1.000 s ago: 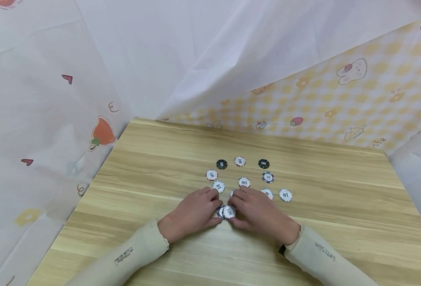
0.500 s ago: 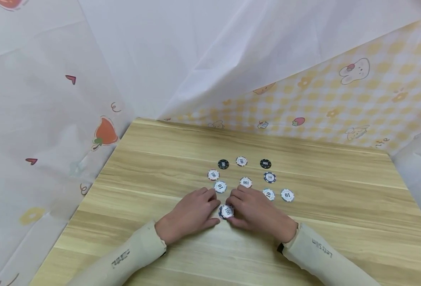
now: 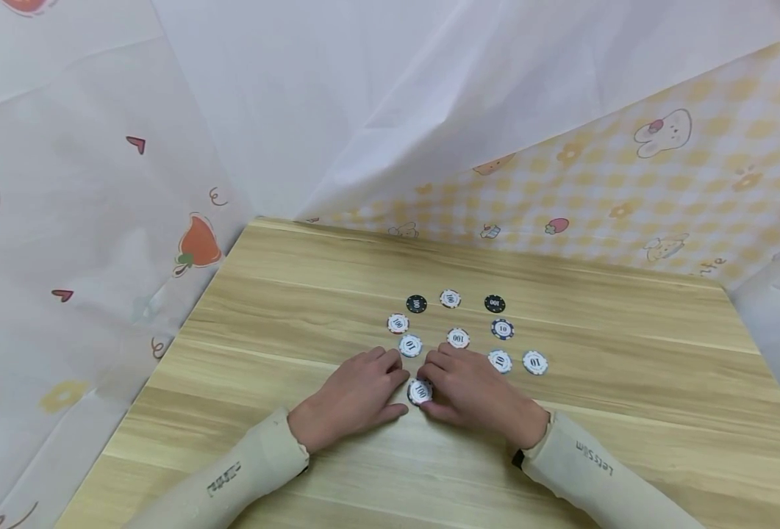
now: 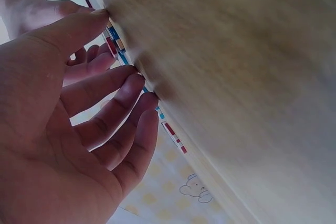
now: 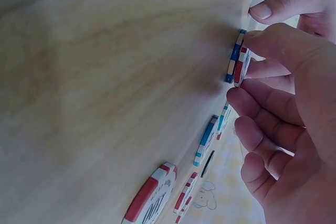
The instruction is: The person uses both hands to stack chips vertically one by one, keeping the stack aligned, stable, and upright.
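Note:
In the head view a white poker chip marked 100 [image 3: 420, 392] lies between the two hands, near the front of the group. The right wrist view shows it as a red-and-white chip [image 5: 241, 66] on top of a blue-edged chip [image 5: 233, 62], nearly lined up. My right hand [image 3: 472, 387] pinches this pair at the edge between thumb and index finger. My left hand [image 3: 356, 393] rests on the table just left of the pair, its fingers loosely bent and its thumb apart from the index finger.
Several single chips lie flat beyond the hands, among them a black chip [image 3: 417, 303], a red-edged chip [image 3: 458, 338], a blue chip [image 3: 503, 328] and a light-blue chip [image 3: 535, 362]. The wooden table [image 3: 284, 294] meets patterned cloth walls at its back and left.
The top chip has slid left, from overhanging the lower chip to sitting nearly square over it. My left fingers have come slightly away from the pair. The head view has shifted a little.

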`<state>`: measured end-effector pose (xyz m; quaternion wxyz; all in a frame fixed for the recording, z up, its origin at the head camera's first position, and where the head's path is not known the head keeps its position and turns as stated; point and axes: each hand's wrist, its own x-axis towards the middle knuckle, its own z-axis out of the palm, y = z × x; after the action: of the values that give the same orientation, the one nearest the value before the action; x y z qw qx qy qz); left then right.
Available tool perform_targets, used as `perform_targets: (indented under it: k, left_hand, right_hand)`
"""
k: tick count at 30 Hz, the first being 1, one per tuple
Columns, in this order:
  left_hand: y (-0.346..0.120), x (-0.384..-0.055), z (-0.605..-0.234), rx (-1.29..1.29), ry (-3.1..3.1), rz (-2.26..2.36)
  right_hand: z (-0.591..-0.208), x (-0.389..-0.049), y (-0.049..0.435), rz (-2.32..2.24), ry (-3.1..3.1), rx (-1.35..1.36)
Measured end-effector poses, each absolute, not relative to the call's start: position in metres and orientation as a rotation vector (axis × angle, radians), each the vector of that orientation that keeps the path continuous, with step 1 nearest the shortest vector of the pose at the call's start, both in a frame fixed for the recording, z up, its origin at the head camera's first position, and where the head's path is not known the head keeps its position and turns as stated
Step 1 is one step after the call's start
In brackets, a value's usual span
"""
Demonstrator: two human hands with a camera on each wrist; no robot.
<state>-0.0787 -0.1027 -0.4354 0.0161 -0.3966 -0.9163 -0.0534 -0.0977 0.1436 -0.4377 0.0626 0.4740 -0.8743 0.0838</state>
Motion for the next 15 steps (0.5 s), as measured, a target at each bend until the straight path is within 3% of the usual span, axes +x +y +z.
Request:
perform_targets:
  k: [15]
  left_hand:
    - [-0.1022, -0.0775, -0.4327, -1.230, -2.852, -0.163]
  right_hand:
    - [-0.4357, -0.0953, 0.1421, 0.255, -2.667, 1.423]
